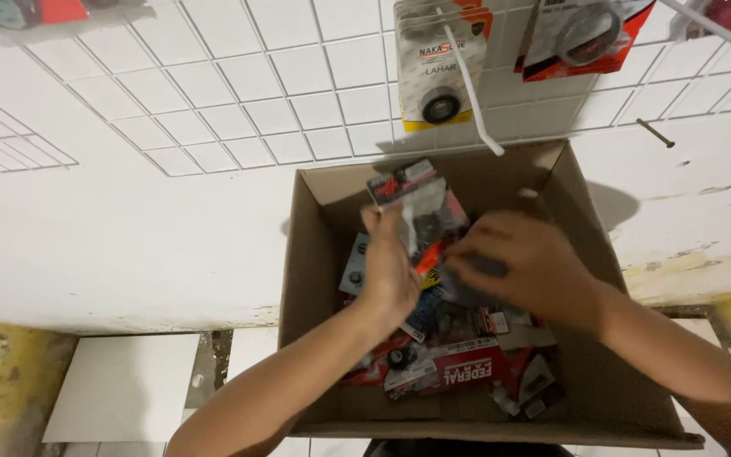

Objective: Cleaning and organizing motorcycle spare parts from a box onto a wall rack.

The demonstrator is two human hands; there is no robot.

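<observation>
Left hand [389,271] grip closed on a clear blister pack [416,207], raised above the cardboard box [315,279]; right hand [522,267] pressed into packets inside, finger closure unclear. Best practice: lift clear, steady the box.

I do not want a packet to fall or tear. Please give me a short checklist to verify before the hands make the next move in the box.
1. Left hand grips the clear packet: ok, it is raised above the pile.
2. Right hand hold: cannot tell, blurred, fingers down among the packets.
3. Cardboard box open, flaps out of the way: ok.
4. Wall grid has free space: ok, left part bare.
5. White hook clear of the raised packet: ok, apart.
</observation>
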